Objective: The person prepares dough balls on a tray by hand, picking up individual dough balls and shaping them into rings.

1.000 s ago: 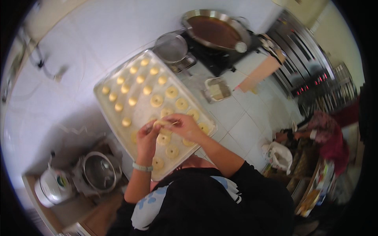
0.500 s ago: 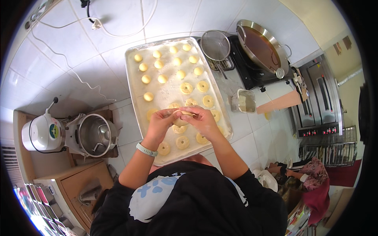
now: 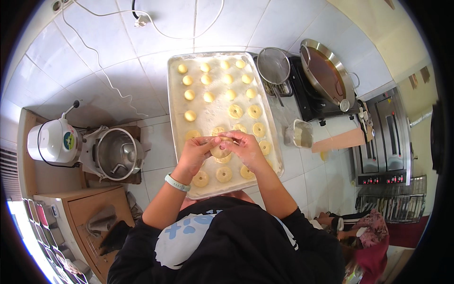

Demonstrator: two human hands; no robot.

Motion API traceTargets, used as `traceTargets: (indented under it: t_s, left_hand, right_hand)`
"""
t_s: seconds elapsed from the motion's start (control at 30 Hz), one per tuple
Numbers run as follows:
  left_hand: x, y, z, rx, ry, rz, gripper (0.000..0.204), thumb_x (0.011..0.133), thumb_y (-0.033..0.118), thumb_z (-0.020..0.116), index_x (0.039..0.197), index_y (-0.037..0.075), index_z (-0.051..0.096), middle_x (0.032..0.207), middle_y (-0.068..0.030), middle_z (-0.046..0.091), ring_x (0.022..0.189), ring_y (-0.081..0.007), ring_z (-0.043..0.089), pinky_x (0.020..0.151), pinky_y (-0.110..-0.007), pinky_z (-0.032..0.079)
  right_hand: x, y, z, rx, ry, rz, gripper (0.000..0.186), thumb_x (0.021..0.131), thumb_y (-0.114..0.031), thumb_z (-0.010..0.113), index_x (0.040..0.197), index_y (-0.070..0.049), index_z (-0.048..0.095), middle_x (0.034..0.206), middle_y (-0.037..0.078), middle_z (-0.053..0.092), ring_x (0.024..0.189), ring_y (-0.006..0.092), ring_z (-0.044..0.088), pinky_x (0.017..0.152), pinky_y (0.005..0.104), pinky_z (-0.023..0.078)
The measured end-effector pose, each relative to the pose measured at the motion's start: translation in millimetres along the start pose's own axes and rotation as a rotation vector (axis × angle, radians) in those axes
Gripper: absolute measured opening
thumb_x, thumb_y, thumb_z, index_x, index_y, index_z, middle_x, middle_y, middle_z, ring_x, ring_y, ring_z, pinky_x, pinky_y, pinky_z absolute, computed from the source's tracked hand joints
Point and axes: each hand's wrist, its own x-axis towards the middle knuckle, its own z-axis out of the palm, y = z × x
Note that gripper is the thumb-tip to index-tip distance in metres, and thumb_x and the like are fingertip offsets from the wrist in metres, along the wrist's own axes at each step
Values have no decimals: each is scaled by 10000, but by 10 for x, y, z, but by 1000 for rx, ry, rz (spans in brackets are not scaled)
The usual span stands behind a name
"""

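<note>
My left hand (image 3: 197,152) and my right hand (image 3: 245,147) meet over the lower half of a large metal tray (image 3: 181,114), pinching a pale dough ring (image 3: 220,152) between fingers and thumbs; its hole shows just below my fingertips. Several smooth dough balls (image 3: 208,96) lie on the upper part of the floured tray. Flattened dough rings (image 3: 224,175) with center holes lie around and beneath my hands, on its lower and right parts.
A mixer (image 3: 52,142) with steel bowl (image 3: 118,154) is at left. A strainer (image 3: 274,64), pan of dark liquid (image 3: 326,71) on a black stove, plastic container (image 3: 302,133) and board (image 3: 338,141) are right. Beyond are a steel oven (image 3: 383,139) and another person (image 3: 369,232), lower right.
My fingers have shifted on the dough, showing more of its ring and hole. The view has turned and moved, so the tray now appears upright and farther right.
</note>
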Motion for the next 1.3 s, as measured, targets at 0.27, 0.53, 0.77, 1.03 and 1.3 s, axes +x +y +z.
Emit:
traceTargets:
  t_s: [0.27, 0.53, 0.77, 1.03, 1.3]
  left_hand:
    - [-114, 46, 23, -17, 29, 48, 265, 848, 194, 659, 967, -42, 636, 827, -74, 661, 753, -115, 607, 675, -226, 466]
    - [-151, 67, 46, -24, 39, 13, 228, 849, 194, 658, 922, -21, 643, 809, -62, 660, 686, -93, 594, 597, -205, 440]
    - [-134, 48, 12, -60, 60, 47, 212, 836, 193, 673, 894, -9, 645, 803, -57, 656, 710, -119, 604, 638, -258, 466]
    - [-137, 71, 7, -91, 109, 37, 216, 831, 194, 679, 900, -7, 641, 834, -60, 652, 719, -131, 608, 663, -262, 477]
    - [-15, 36, -99, -25, 126, 28, 334, 812, 226, 703, 993, -46, 634, 879, -87, 662, 780, -145, 639, 697, -242, 501]
  right_hand:
    - [0, -45, 46, 64, -30, 20, 304, 828, -33, 636, 1115, 50, 583, 977, 90, 639, 861, 140, 624, 781, 242, 489]
    - [-30, -66, 47, 13, -18, 35, 318, 832, -50, 638, 1131, 43, 584, 970, 81, 646, 858, 134, 619, 783, 239, 487]
    - [-10, -70, 58, 28, -12, 35, 326, 817, -24, 649, 1130, 44, 584, 1006, 86, 637, 874, 143, 627, 790, 241, 489]
    - [4, -44, 32, 98, -29, 7, 343, 801, -9, 663, 1130, 45, 583, 1037, 81, 627, 912, 145, 616, 808, 242, 484]
    - [77, -19, 55, -13, -5, 25, 447, 783, -28, 687, 1198, 32, 532, 1025, 78, 626, 943, 121, 591, 834, 252, 468]
